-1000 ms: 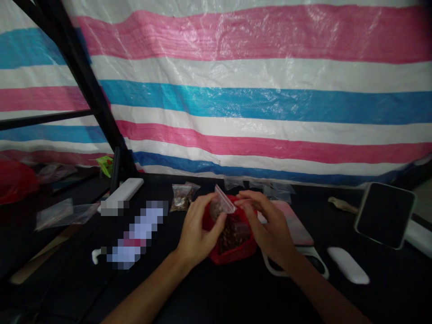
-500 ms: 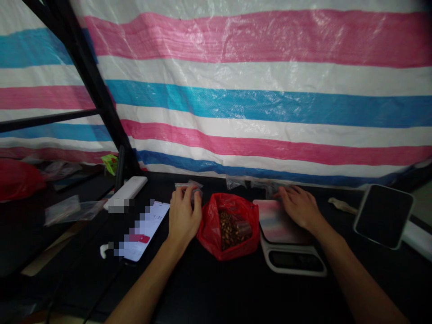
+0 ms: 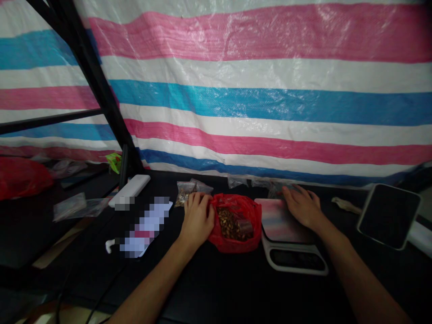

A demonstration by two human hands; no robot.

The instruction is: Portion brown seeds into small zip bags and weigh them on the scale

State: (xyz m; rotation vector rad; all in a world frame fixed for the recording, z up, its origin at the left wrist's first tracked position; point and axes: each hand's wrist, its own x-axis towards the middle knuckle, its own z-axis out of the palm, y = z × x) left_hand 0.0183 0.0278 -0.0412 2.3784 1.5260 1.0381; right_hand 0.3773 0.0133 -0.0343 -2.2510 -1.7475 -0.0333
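Head view: left hand (image 3: 197,218) lies flat on the counter (image 3: 219,288), grip loose and empty, touching the red bag (image 3: 248,240) of brown seeds. Right hand (image 3: 303,207) rests spread on the scale (image 3: 286,245), fingertips at clear pouches (image 3: 275,188), holding nothing.

Black tabletop (image 3: 219,288) carries: red bag of brown seeds (image 3: 235,223), centre; white kitchen scale (image 3: 290,238) just right of it; small filled clear pouch (image 3: 189,191) behind the bag's left side; empty clear pouches (image 3: 256,183) along the back edge; white bar-shaped device (image 3: 130,190) and a phone (image 3: 146,225) to the left.
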